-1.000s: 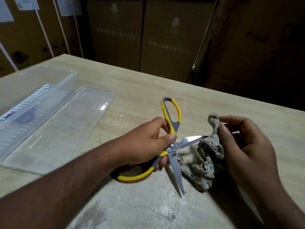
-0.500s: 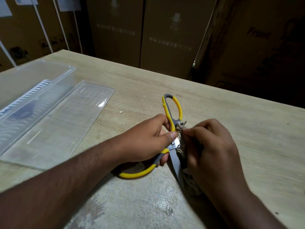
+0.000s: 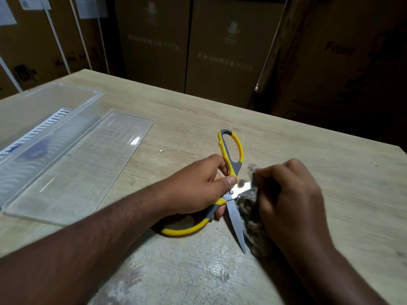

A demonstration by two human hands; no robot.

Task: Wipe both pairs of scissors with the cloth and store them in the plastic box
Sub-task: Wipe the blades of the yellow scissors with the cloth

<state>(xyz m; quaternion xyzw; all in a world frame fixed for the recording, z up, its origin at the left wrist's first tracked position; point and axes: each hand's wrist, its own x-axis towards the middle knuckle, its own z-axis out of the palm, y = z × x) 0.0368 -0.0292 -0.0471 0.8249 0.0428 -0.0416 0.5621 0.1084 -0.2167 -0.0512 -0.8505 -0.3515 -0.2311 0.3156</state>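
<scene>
Near the bench's middle, the left hand (image 3: 198, 190) grips the open yellow scissors (image 3: 231, 186) at the pivot; the right hand (image 3: 288, 201) pinches the cloth (image 3: 253, 225) round one blade. Best wipe from pivot to tip, fingers behind the edge. The plastic box (image 3: 44, 119) waits at the left edge.

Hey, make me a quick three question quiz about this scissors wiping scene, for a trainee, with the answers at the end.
1. True or false: the scissors are spread open.
2. Which hand holds the cloth: A left, B right?
3. Where does the clear lid lie?

Key:
1. True.
2. B; the right hand wraps it on one blade, while the left hand grips the handles.
3. Flat on the table, beside the open plastic box.
</scene>
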